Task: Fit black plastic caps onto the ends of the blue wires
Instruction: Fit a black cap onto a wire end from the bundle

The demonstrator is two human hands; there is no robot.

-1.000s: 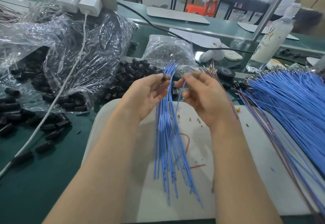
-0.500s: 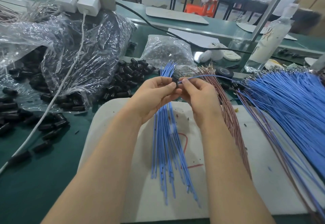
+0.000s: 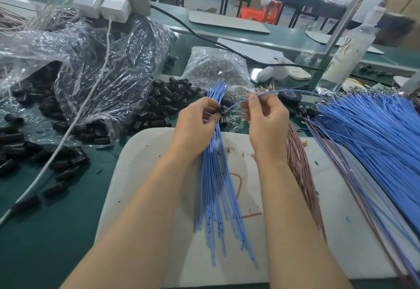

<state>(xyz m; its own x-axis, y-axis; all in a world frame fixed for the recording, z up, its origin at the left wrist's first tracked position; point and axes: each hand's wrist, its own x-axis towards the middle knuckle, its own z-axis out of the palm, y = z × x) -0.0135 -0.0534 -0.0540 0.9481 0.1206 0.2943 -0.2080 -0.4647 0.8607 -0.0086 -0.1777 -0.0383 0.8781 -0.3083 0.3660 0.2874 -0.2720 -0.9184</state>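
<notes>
The left hand (image 3: 195, 125) covers part of the bundle (image 3: 216, 186) and half the cap (image 3: 221, 109), so whether the wire (image 3: 272, 92) tip is seated inside cannot be told. The pile (image 3: 375, 134) runs off the right edge; the bottle (image 3: 347, 54) top is blurred

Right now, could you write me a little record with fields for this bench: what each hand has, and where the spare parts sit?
Left: left hand pinches a black cap in its fingers and holds the wire bundle
Right: right hand pinches a single blue wire, its end at the cap
Spare caps: loose caps, heaped left of the hands
Wire stock: blue wire heap, at right
Surface: white mat
</notes>
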